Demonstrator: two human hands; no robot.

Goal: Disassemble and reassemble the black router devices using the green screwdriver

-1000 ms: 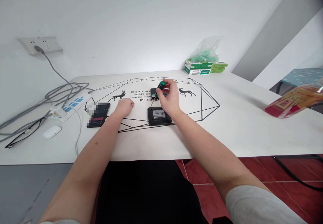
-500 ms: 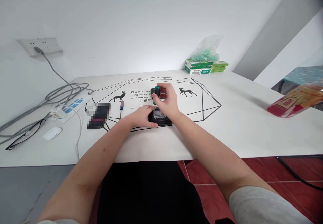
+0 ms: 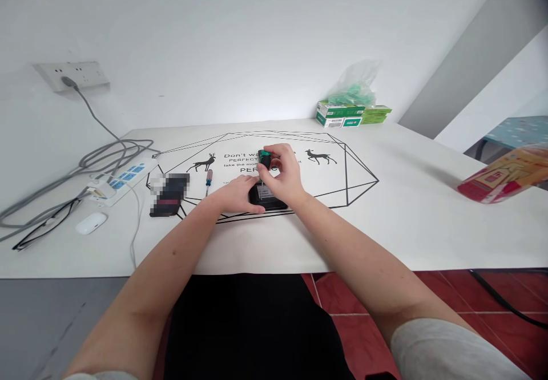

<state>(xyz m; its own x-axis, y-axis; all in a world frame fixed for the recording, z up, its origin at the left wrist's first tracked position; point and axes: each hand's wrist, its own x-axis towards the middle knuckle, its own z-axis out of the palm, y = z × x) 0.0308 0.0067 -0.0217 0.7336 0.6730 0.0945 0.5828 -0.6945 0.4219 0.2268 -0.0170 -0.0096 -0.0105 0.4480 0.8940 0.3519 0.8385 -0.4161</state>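
My right hand (image 3: 285, 174) is closed round the green and black handle of a screwdriver (image 3: 265, 159). Its shaft points down, with the tip at a small black device (image 3: 274, 203). A pale label shows on the device, but my right hand hides much of it and I cannot make out its kind. Along the device's left side, my left hand (image 3: 237, 194) grips it, thumb at the near edge and fingers at the far side. A second screwdriver (image 3: 209, 179) with a reddish and blue handle lies to the left.
A blurred dark item (image 3: 171, 194) lies left of the second screwdriver. Farther left are a power strip (image 3: 131, 177) with cables, glasses (image 3: 45, 226) and a white case (image 3: 91, 223). Green boxes (image 3: 340, 114) stand by the wall; a red and yellow package (image 3: 499, 177) is at right.
The screwdriver in my right hand stands slightly differently, its tip now a little nearer the front of the device. My left hand stays on the device. The view has shifted slightly.
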